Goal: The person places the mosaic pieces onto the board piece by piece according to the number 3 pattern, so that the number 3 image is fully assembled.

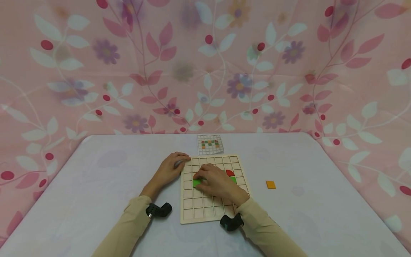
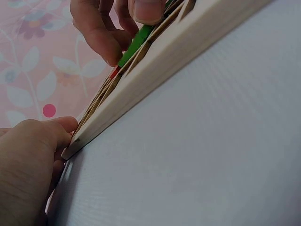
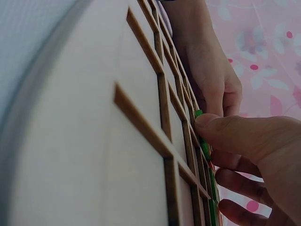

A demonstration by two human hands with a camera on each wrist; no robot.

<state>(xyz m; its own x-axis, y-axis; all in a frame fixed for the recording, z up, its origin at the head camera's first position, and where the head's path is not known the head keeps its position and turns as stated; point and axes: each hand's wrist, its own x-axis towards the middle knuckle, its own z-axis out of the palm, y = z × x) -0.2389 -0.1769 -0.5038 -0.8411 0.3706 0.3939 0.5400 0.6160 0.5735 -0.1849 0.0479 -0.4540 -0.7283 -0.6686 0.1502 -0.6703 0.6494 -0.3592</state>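
A wooden grid board (image 1: 189,213) lies on the table. My left hand (image 1: 171,166) grips its far left corner, fingertips against the edge. Over the board's left middle, my right hand (image 1: 216,180) pinches a green square tile (image 1: 197,183) between thumb and fingers. In the right wrist view the thumb rests on the green tile (image 3: 203,141), which sits at the grid cells. A sliver of red (image 2: 114,72) shows beyond the tile in the left wrist view. To the right of the hand, a red rounded piece (image 1: 229,173) and another green tile (image 1: 234,180) lie in cells. My right hand hides the cells between.
Behind the board lies a small printed pattern card (image 1: 210,144) with coloured squares on a grid. An orange square tile (image 1: 271,185) lies on the white tablecloth (image 1: 321,200) to the right. A pink floral curtain (image 1: 205,64) hangs behind the table.
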